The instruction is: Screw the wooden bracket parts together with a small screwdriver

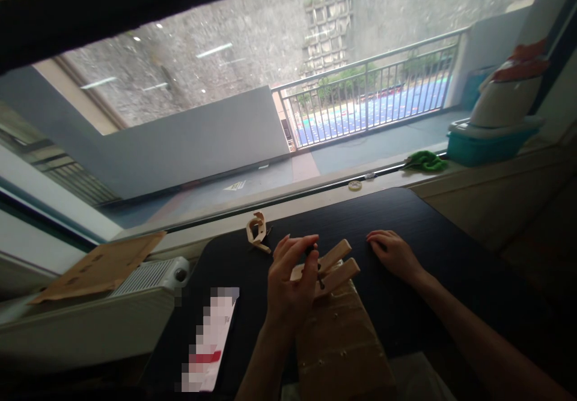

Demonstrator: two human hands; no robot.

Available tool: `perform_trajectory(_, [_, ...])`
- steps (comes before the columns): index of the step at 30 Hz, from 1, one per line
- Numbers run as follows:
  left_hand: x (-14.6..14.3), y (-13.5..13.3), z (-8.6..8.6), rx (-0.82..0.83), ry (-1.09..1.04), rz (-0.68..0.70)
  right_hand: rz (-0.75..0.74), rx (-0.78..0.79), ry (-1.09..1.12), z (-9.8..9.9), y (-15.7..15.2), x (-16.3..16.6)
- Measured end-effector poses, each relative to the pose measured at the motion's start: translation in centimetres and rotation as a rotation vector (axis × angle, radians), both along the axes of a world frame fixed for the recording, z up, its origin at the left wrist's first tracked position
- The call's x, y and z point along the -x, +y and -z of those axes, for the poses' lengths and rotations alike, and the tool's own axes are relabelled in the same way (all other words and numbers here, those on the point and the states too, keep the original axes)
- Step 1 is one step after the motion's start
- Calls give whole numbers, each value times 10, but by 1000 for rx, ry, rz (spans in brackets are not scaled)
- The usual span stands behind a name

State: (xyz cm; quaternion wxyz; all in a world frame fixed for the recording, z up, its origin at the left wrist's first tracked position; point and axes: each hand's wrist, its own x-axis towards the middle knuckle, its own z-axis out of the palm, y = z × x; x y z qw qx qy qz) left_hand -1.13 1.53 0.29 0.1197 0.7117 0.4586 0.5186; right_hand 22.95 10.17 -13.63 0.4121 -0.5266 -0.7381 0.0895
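My left hand [291, 278] is closed in a pinch, with a small dark piece [310, 249] between thumb and fingertips. Right beside those fingers is a light wooden part with two prongs [340, 273], resting on the far end of a brown cardboard box [340, 347]. A dark screw [321, 282] stands out between the prongs. My right hand [396, 255] rests on the black tabletop [433, 232] right of the wooden part, fingers loosely bent, thumb apart, nothing visible in it. Part of the wood is hidden behind my left hand.
Another curved wooden assembly [256, 231] lies near the table's far edge. A phone-like slab [211, 341], partly pixelated, is at the left. Tape [354, 186], a green cloth-like item [426, 161] and a teal box [491, 142] sit on the window sill. Cardboard [103, 263] covers a radiator.
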Motion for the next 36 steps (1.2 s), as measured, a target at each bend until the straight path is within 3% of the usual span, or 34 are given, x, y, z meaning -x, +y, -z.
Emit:
perform_trajectory(13, [-7, -2, 1, -42, -78, -47, -5, 15, 15, -1, -1, -1])
perform_trajectory(25, [-3, 0, -2, -19, 27, -35, -5, 4, 23, -1, 0, 0])
perform_trajectory(36, [-6, 3, 5, -80, 27, -101, 5, 5, 39, -4, -2, 1])
